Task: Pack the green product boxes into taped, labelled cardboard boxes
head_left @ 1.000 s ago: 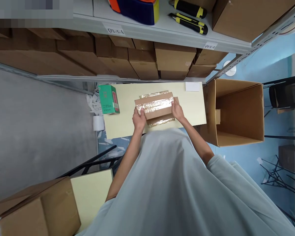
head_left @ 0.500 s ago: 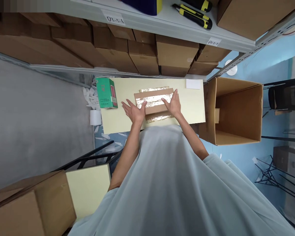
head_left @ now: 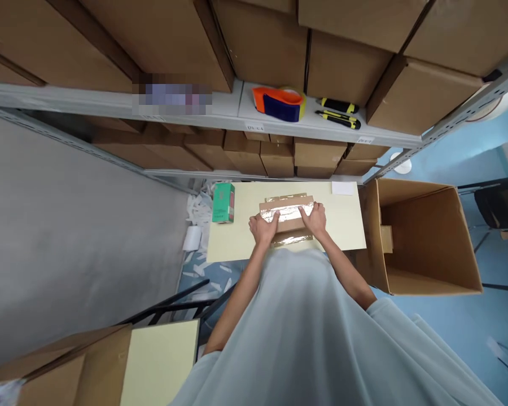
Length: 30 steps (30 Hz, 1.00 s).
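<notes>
A small brown cardboard box (head_left: 289, 224) lies on the pale yellow tabletop (head_left: 342, 225), with shiny clear tape across its upper face. My left hand (head_left: 263, 229) grips the box's left end, its thumb on top and its fingers over the outer side. At the opposite end my right hand (head_left: 316, 220) holds it the same way, thumb resting near the tape. Shiny-taped cardboard (head_left: 294, 239) shows below the box's near edge and beyond its far edge; whether it is a second box underneath I cannot tell.
Left on the tabletop stands a green box (head_left: 223, 203); a white paper (head_left: 342, 188) lies at back right. A large open carton (head_left: 432, 237) stands to the right. The shelf (head_left: 237, 107) above holds a tape dispenser (head_left: 279, 104), utility knives (head_left: 338, 119) and cartons.
Both hands have gone from spread fingers beside the box to gripping its ends. The view has tilted up, showing more of the shelf, and the scene sits lower and further right.
</notes>
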Available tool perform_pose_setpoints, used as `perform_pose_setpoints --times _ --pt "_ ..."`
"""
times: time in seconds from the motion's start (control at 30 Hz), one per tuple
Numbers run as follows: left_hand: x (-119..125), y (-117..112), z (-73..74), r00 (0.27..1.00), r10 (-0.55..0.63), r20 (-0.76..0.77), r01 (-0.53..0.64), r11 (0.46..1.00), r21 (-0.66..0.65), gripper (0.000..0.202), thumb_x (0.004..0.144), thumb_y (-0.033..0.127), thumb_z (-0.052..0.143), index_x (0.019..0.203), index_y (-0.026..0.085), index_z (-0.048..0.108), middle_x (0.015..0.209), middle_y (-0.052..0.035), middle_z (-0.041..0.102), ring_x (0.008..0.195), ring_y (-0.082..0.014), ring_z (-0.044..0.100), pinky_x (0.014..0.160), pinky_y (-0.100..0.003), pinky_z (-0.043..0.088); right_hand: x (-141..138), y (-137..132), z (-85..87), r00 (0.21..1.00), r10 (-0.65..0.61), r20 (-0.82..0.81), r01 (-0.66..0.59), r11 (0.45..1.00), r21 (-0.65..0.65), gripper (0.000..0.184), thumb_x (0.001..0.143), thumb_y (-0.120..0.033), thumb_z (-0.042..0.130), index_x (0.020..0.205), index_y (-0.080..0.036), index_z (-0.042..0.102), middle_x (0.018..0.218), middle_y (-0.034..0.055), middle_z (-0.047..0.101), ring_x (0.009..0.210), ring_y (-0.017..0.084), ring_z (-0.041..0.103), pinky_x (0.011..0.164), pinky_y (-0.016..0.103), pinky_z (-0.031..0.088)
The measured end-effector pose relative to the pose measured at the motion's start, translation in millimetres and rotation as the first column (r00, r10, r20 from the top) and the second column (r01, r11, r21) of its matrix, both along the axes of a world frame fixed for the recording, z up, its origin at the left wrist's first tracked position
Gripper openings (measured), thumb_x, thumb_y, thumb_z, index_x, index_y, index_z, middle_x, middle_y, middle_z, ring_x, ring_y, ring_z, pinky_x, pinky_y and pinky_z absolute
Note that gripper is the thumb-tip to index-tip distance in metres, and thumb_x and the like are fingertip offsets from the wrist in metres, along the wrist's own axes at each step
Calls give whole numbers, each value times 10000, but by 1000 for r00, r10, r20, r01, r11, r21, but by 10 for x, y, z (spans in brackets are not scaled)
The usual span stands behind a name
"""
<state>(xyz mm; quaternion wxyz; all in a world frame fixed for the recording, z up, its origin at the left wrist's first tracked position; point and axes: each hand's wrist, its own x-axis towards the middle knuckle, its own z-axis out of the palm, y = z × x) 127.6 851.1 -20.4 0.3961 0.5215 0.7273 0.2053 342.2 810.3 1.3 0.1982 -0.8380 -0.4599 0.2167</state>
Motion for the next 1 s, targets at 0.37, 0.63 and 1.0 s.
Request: perform_pose_setpoints --times 0.37,0.63,1.0 --pt "-457 -33 145 970 -91 224 23 957 289 470 977 520 798 1322 202 790 1380 -129 757 1174 -279 762 1138 -424 615 172 -377 356 997 77 15 -77 935 345 536 1048 -616 699 1367 -190 761 1339 185 650 1238 346 673 1117 480 596" --pt "-557 -590 -446 962 -48 268 48 999 9 375 876 248 725 1228 216 848 1313 -131 829 1162 -354 819 1157 -535 619 366 -952 -154 946 157 -285 -139 987 83 443 997 -547 728 1271 -211 817 1304 148 744 1082 290 785 1058 485 676" --pt "-454 208 -465 947 -16 320 26 999 -27 619 953 172 550 1556 143 688 1514 -197 757 1419 -308 733 1275 -499 531 620 -133 -146 887 -68 -457 93 995 34 856 899 -993 491 908 -192 794 977 121 838 879 254 785 817 386 661"
